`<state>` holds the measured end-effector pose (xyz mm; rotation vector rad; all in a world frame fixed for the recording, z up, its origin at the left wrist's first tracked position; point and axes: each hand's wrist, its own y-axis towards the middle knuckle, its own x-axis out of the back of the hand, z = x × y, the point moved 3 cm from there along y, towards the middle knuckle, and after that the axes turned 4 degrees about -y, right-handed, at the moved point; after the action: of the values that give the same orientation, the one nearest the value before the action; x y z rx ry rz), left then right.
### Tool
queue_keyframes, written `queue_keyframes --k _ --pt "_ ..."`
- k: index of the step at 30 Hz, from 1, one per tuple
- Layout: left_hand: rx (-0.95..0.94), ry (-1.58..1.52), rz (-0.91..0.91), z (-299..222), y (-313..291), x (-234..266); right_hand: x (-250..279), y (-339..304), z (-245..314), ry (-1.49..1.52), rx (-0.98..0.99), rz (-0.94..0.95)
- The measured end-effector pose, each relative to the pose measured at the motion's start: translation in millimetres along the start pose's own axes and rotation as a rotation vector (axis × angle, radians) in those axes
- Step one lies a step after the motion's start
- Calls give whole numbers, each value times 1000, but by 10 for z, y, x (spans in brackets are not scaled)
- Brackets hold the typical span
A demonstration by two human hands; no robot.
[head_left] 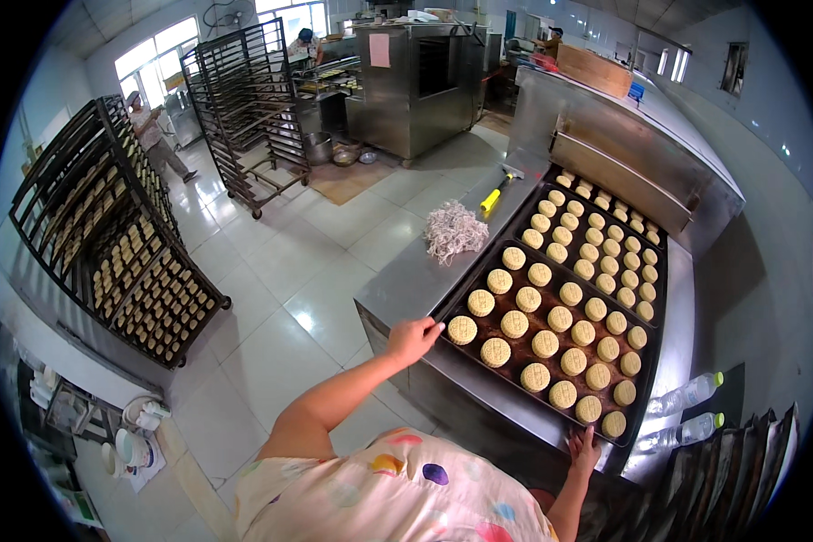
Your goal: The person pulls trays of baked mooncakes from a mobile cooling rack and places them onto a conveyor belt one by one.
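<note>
A dark baking tray (pixel 519 352) lies on the steel surface in front of me, filled with rows of round, pale-yellow mooncakes (pixel 545 343) with patterned tops. My left hand (pixel 413 341) pinches the tray's near left corner. At its near right edge, my right hand (pixel 584 452) grips the rim, partly hidden under it. Directly behind, and touching or almost touching, sits a second tray of mooncakes (pixel 593 237), up against a steel opening with a raised flap (pixel 619 179).
Left of the trays, a bundle of whitish shredded strands (pixel 456 232) and a yellow-handled scraper (pixel 492 199) lie on the steel ledge. Two clear bottles (pixel 686 395) stand out at right, above upright dark trays (pixel 741 479). Wheeled racks (pixel 244 117) and several people are farther off.
</note>
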<state>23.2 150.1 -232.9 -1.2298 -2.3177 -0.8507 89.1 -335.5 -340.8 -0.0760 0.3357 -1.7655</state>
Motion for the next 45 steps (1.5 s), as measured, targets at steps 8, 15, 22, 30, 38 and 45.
queue_keyframes --k 8,15,22,30,38,45 --pt "-157 426 -120 566 409 -69 13 120 -75 -48 -9 -11" --pt "-267 522 -156 566 431 -207 -305 26 -78 -6 -16 62" --pt "-210 500 -121 553 412 -192 -801 -102 -11 2 -107 222" --pt "-191 439 -113 612 386 -185 -824 -99 -67 -9 -84 205" --pt "-180 447 -123 599 363 -179 -853 -72 -135 36 -68 244" --pt "-208 457 -157 598 350 -188 -911 -63 -174 93 -33 236"
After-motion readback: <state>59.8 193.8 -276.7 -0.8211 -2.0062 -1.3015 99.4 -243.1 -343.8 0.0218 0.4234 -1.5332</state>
